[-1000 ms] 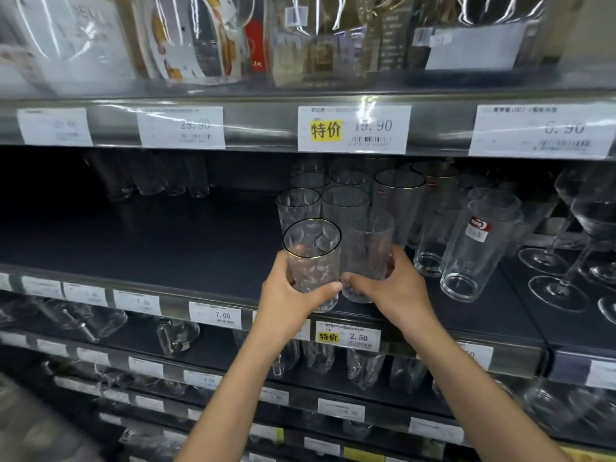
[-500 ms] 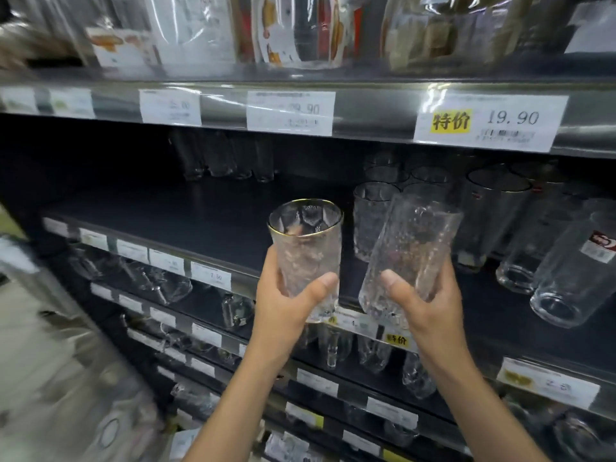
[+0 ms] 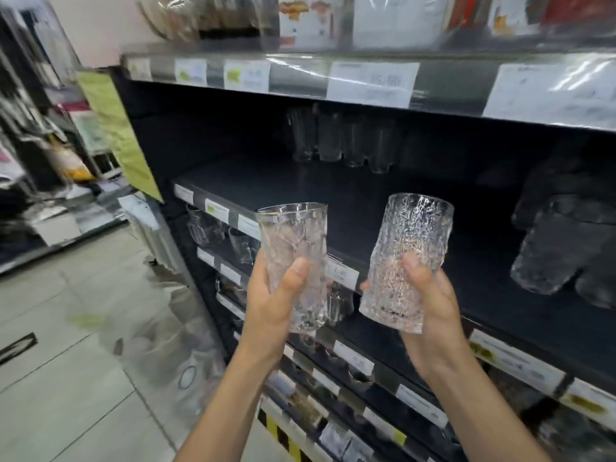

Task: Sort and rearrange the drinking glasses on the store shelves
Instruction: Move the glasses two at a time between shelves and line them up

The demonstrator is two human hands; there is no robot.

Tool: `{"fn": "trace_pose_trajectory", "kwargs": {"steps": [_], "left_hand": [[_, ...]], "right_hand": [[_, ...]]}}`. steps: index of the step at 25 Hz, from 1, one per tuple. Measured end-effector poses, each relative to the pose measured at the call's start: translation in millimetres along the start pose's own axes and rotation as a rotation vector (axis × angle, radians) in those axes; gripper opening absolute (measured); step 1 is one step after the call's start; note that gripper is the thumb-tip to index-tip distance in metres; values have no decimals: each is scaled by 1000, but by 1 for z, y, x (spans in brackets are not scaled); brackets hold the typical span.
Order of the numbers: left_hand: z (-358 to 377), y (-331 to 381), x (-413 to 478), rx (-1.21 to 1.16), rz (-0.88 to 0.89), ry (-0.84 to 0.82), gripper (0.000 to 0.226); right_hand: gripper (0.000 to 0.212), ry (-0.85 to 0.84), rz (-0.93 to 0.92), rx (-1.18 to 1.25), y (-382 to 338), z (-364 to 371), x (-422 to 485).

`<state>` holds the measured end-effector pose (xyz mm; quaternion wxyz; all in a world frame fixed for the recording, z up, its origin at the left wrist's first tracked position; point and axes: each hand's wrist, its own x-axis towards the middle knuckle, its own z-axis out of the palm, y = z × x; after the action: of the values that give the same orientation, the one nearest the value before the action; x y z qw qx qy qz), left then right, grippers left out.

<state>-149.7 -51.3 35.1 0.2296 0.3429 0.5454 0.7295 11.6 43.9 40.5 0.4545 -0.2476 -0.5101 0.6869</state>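
My left hand grips a gold-rimmed faceted glass upright by its lower half. My right hand grips a textured clear glass, tilted slightly to the left. Both glasses are held in the air in front of the dark middle shelf, near its front edge. A row of tall clear glasses stands at the back of that shelf. A blurred group of glasses sits at the shelf's right.
Price tags line the shelf edges. Lower shelves hold more glassware. Packaged goods fill the top shelf. A tiled aisle floor lies to the left, with other store displays beyond it.
Both glasses were lifted off the shelf's right cluster and carried left along the shelf. The view has swung left, so the aisle floor now shows.
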Motion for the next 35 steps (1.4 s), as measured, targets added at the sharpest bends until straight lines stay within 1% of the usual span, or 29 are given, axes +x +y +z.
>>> {"fn": "trace_pose_trajectory", "kwargs": {"steps": [3, 4, 6, 8, 10, 11, 13, 14, 15, 16, 17, 18, 19, 20, 21, 22, 23, 24, 26, 27, 29, 32, 33, 34, 35], "left_hand": [[-33, -3, 32, 10, -48, 3, 73], [-43, -4, 43, 20, -61, -6, 73], [-58, -7, 63, 30, -77, -41, 78], [-72, -11, 87, 50, -90, -95, 91], [-81, -14, 110, 97, -96, -144, 104], [-83, -15, 121, 110, -105, -164, 108], [-85, -20, 140, 121, -128, -205, 113], [-86, -22, 148, 136, -134, -227, 114], [-85, -24, 157, 150, -136, -251, 115], [-84, -27, 167, 153, -147, -262, 116], [-82, -29, 178, 149, -168, -267, 118], [-81, -32, 189, 151, -182, -271, 118], [-79, -34, 201, 151, -180, -276, 115], [-78, -37, 213, 135, -168, -288, 107], [-77, -40, 226, 117, -146, -302, 92], [-77, -42, 238, 99, -127, -313, 76], [-78, -43, 248, 79, -123, -318, 66], [-79, -46, 259, 65, -130, -321, 67], [-85, -52, 278, 54, -189, -297, 89], [-88, -54, 286, 44, -190, -295, 85], [-94, -55, 301, 47, -180, -312, 45], [-101, -56, 317, 97, -147, -380, 12], [-105, -54, 322, 121, -127, -418, 9], [-109, -53, 329, 128, -118, -448, 19], [-115, -54, 336, 120, -134, -481, 17]], "right_hand": [[58, 0, -9, -25, 19, 36, 21], [55, 13, -9, -34, 25, 46, 29], [62, 44, -6, -48, 32, 64, 40], [69, 97, 7, -67, 40, 80, 52], [65, 136, 9, -96, 43, 92, 64], [67, 158, 14, -107, 44, 96, 71], [87, 226, 40, -119, 45, 100, 84], [93, 259, 63, -132, 44, 101, 90], [87, 280, 70, -143, 45, 103, 98], [74, 299, 74, -145, 46, 104, 106], [70, 314, 81, -138, 45, 106, 114], [78, 324, 77, -143, 46, 108, 123], [87, 333, 57, -154, 47, 108, 133], [101, 343, 42, -168, 49, 109, 144], [115, 351, 34, -173, 49, 110, 153], [121, 353, 23, -171, 50, 112, 160], [118, 353, 10, -160, 51, 113, 167], [107, 360, -2, -146, 53, 114, 175], [86, 370, -12, -126, 58, 117, 189], [82, 364, -13, -121, 61, 118, 195], [76, 367, -22, -144, 65, 123, 205], [63, 385, -49, -221, 69, 134, 214], [63, 396, -59, -241, 71, 140, 217], [63, 405, -70, -254, 74, 145, 220], [64, 412, -81, -258, 77, 151, 223]]}}
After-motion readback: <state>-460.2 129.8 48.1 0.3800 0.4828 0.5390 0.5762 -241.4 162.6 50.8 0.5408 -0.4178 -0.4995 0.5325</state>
